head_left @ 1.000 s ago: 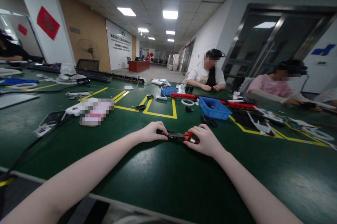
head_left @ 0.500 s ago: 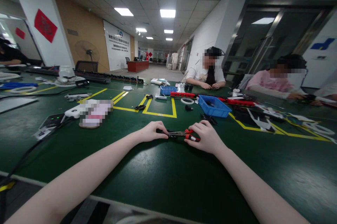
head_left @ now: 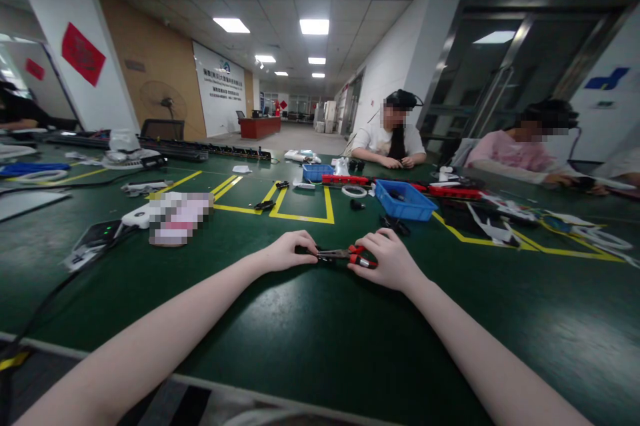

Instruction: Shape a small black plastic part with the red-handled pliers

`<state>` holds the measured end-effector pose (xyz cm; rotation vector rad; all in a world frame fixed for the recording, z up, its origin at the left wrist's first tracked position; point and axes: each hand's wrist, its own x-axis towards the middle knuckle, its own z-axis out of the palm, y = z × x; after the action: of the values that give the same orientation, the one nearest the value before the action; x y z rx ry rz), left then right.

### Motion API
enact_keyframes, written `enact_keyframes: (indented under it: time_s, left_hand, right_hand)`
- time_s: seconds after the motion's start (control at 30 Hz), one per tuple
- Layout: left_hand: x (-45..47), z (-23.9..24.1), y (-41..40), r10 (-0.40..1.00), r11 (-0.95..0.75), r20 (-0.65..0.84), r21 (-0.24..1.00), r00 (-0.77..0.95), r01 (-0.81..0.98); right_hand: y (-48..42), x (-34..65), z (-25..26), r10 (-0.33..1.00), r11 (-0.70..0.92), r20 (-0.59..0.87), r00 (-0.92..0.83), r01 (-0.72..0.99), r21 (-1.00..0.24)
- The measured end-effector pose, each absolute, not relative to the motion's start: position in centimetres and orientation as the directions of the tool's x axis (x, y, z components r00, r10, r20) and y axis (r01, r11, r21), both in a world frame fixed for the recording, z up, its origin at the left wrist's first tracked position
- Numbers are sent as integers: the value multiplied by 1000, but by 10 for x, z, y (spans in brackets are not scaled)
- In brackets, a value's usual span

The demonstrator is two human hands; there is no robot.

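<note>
My right hand (head_left: 387, 258) is closed around the red-and-black handles of a pair of needle-nose pliers (head_left: 342, 254). The slim metal jaws point left, toward the fingertips of my left hand (head_left: 293, 251). Those fingers are pinched together around a small dark piece that is mostly hidden; its kind I cannot make out. The jaw tips reach this piece, or lie right beside it. Both hands rest low over the green table (head_left: 300, 326), in the middle of the view.
Beyond my right hand stands a blue bin (head_left: 406, 201), with black parts (head_left: 394, 225) beside it. A smaller blue bin (head_left: 318, 173) and a white ring (head_left: 354, 192) lie farther back. A phone-like pink item (head_left: 175, 233) and cables are at left. Two people sit across at right.
The view has shifted very slightly. Both hands hold nearly the same pose, with the pliers still between them.
</note>
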<state>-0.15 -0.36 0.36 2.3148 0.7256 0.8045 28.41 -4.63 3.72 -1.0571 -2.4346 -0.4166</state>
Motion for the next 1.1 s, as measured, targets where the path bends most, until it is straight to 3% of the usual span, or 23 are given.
enact_keyframes:
  time_s: [1.1]
  left_hand:
    - [-1,6,-5,651,-693,357,640,670,332]
  right_hand:
    - [-48,285,42,679,639,430,-595,767,52]
